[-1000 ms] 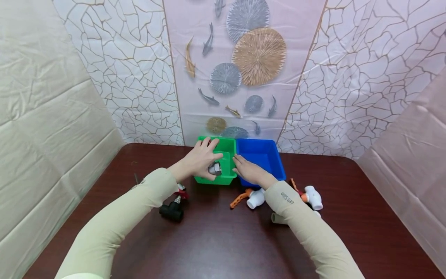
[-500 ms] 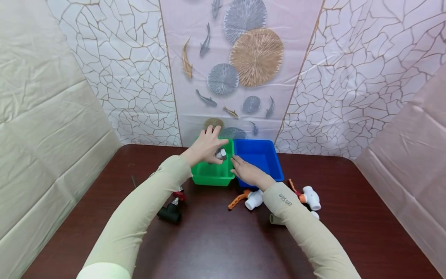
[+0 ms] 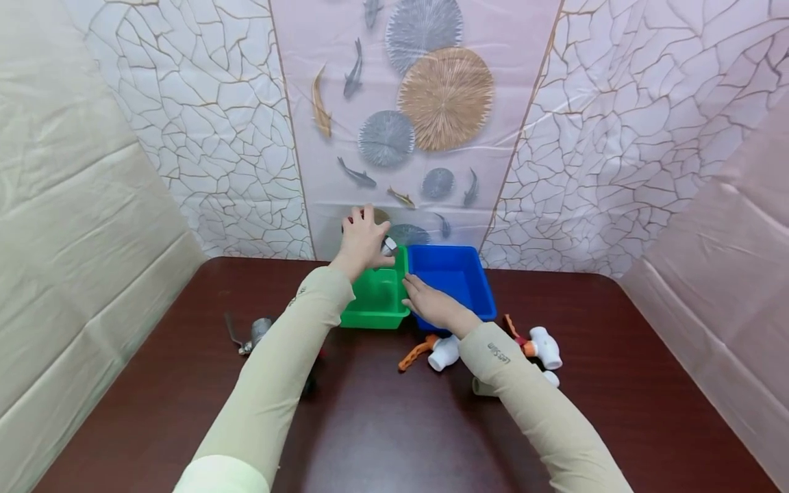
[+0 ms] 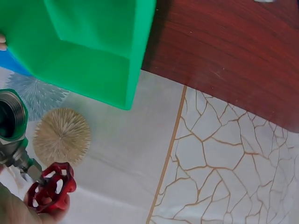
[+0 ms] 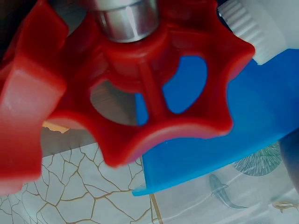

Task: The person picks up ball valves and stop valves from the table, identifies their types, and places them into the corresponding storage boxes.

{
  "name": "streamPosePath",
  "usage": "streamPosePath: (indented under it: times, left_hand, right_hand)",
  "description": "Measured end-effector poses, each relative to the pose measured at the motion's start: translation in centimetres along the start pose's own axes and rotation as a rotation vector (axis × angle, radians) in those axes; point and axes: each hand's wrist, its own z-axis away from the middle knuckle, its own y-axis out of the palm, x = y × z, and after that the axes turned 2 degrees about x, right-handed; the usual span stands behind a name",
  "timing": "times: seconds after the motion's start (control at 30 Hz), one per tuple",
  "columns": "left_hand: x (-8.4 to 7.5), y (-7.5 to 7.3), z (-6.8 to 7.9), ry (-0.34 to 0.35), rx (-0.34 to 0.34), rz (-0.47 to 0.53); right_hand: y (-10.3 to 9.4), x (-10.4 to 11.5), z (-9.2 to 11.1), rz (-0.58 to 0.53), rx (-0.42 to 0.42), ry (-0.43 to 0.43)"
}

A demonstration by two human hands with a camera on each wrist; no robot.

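Note:
My left hand [image 3: 364, 239] holds a metal gate valve [image 3: 388, 246] above the back of the green bin [image 3: 374, 320]. In the left wrist view, fingers curl at the valve's red handwheel [image 4: 53, 186], and its threaded metal body [image 4: 13, 114] shows an open end. My right hand [image 3: 431, 301] lies with fairly straight fingers over the rim where the green and blue bins meet. Below it stands the blue bin [image 3: 448, 260]. In the right wrist view another red handwheel [image 5: 154, 112] looms close to the camera, and the right hand is mostly hidden.
Before the bins lies a white valve with an orange lever [image 3: 444, 354]. Another white valve [image 3: 545, 347] and a beige pipe piece [image 3: 483, 388] lie by the right sleeve. A metal lever valve [image 3: 260, 331] sits left; dark parts there are mostly hidden by the left sleeve.
My left hand has carried the gate valve from the green bin's front toward its back and higher. The left sleeve now uncovers the metal lever valve. The right hand stays at the rim.

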Motion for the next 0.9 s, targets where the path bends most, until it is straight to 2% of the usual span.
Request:
streamPosePath:
  times: [0.3,0.7,0.9]
  left_hand:
    - [-0.5,0.4,-0.8,-0.236,0.073,0.172]
    - [-2.6,3.1,-1.5,-0.398,0.122,0.25]
    - [-3.0,4.8,-2.0,-0.497,0.129,0.352]
  right_hand:
    - [0.1,0.1,-0.2,0.037,-0.001,0.007]
    - [0.4,-0.1,-0.2,0.035,-0.028,-0.001]
    - [0.5,-0.2,-0.4,0.042,-0.04,-0.012]
